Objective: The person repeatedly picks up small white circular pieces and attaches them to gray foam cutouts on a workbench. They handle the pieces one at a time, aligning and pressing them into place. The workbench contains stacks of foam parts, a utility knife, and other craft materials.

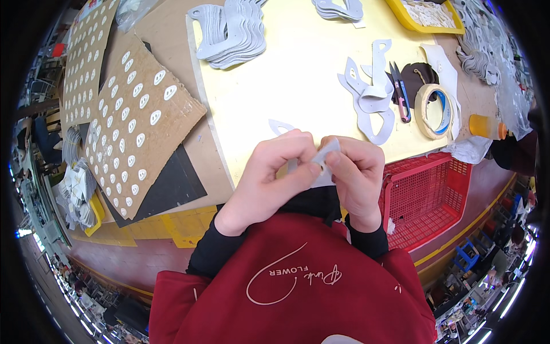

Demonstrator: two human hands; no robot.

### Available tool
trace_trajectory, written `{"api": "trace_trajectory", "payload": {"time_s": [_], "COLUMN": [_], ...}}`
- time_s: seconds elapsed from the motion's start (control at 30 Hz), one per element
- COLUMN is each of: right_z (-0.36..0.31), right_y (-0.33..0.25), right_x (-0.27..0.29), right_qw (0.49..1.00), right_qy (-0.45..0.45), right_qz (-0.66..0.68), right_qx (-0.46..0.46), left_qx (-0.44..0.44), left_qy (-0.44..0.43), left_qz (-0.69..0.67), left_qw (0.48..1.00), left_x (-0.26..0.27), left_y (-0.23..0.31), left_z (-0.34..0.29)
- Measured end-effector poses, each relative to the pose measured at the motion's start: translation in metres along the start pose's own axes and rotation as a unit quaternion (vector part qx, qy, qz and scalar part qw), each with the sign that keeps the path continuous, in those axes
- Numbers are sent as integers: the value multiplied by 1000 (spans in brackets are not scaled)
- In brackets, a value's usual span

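Observation:
My left hand [281, 172] and my right hand [358, 178] meet at the near edge of the pale yellow work sheet [275, 86]. Between them they pinch a thin light-grey cut piece [327, 150], shaped like a shoe-upper part. Both thumbs press on it near its middle, and the fingers curl behind it. One end of a grey piece [281, 126] shows past my left knuckles; my hands hide how it joins the rest. To the right lie several loose grey cut pieces [375, 123], beside a pair of thread snips [401, 94].
A tape roll [425, 114] and brown scrap [409, 80] lie right of the snips. Stacked grey pieces [232, 37] and a yellow tray [409, 20] stand farther back. Cardboard [149, 123] with white ovals lies left; a red basket [424, 198] and yellow bottle [484, 127] are right.

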State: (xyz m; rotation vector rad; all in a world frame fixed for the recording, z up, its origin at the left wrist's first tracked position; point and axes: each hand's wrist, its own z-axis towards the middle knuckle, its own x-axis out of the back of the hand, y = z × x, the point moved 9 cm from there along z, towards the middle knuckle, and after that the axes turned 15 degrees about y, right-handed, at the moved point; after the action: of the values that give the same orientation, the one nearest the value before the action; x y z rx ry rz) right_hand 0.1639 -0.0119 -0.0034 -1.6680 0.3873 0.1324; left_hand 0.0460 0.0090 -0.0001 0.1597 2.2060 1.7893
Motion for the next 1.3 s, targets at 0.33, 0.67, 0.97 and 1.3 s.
{"api": "trace_trajectory", "payload": {"time_s": [0.33, 0.67, 0.97, 1.3], "right_z": [-6, -5, -4, -4], "right_y": [-1, 6, 17, 8], "right_x": [-8, -6, -2, -4], "right_qw": [999, 998, 991, 998], "right_qy": [-43, -50, -18, -47], "right_qz": [30, -23, 65, -4], "right_qx": [-15, -19, -119, -51], "left_qx": [-44, -122, 7, -82], "left_qy": [-20, -34, -20, -27], "left_qz": [0, 76, -13, 48], "left_qw": [999, 989, 1000, 995], "left_x": [-1, -1, 3, 1], "left_y": [8, 19, -3, 9], "left_z": [0, 5, 8, 5]}}
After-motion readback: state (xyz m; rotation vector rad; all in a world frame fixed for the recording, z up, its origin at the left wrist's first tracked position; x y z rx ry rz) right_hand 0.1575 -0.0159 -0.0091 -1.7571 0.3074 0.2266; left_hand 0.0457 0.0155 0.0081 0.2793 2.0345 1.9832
